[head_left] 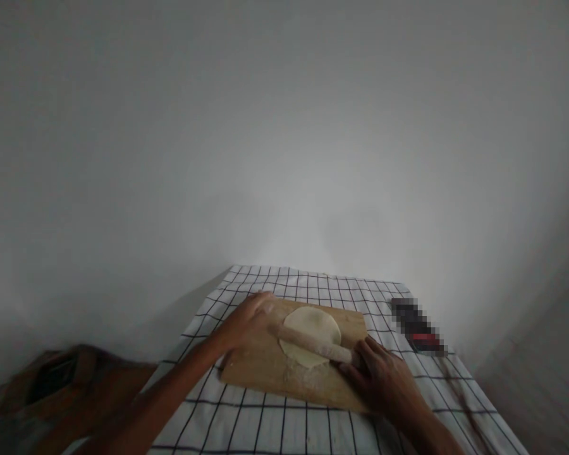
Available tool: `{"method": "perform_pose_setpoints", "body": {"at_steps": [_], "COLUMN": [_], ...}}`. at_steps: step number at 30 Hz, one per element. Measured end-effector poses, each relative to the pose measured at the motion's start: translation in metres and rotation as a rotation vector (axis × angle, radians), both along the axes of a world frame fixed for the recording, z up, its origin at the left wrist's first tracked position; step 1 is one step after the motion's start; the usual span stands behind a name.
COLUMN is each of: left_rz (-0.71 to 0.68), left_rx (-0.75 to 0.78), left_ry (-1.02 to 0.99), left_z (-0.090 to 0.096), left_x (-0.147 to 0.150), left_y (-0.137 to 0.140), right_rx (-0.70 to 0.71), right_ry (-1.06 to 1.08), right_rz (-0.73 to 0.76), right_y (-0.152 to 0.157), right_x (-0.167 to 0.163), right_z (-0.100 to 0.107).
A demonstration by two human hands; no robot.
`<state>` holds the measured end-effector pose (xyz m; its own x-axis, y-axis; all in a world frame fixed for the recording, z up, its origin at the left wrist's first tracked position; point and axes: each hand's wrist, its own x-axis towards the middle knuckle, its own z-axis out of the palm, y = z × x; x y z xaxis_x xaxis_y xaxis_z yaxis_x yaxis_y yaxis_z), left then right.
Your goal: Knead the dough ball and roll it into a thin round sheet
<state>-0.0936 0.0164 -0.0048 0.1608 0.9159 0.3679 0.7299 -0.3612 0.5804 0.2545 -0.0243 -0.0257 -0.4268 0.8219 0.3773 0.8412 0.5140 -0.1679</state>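
A wooden rolling pin [315,345] lies slantwise across a flat, roughly round sheet of pale dough [317,320]. My right hand [377,373] is closed around the pin's right end. Near the pin's left end, my left hand [256,311] is over the far left part of the wooden board [260,373], apart from the pin, its fingers stretched out and slightly blurred. Under the dough, the board sits at a slight angle, with loose flour [308,377] scattered near its front.
A white cloth with dark grid lines [265,423] covers the table, which stands against a plain wall [284,139]. To the right of the board lies a pixelated dark and red object [415,325] with a cord. An open cardboard box [83,366] is low at left.
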Motion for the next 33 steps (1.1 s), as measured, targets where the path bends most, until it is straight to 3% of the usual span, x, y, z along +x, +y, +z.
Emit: {"method": "perform_pose_setpoints", "body": {"at_steps": [6, 14, 22, 28, 33], "left_rz": [-0.004, -0.024, -0.193, -0.078, 0.051], "left_rx": [-0.014, -0.033, 0.041, 0.115, 0.185], "left_ry": [-0.037, 0.037, 0.198, 0.220, 0.303], "left_z": [-0.006, -0.004, 0.011, 0.000, -0.019], "left_x": [0.007, 0.011, 0.079, 0.093, 0.091], "left_y": [0.038, 0.025, 0.023, 0.014, 0.002], "right_rx": [-0.093, -0.065, 0.027, -0.006, -0.027], "right_ry": [0.083, 0.057, -0.049, -0.107, -0.095], "right_rz": [0.027, 0.025, -0.113, 0.156, 0.237], "right_y": [0.009, 0.019, 0.045, 0.085, 0.133], "right_x": [0.005, 0.014, -0.002, 0.005, -0.004], "right_z": [0.003, 0.010, 0.016, 0.037, 0.039]}}
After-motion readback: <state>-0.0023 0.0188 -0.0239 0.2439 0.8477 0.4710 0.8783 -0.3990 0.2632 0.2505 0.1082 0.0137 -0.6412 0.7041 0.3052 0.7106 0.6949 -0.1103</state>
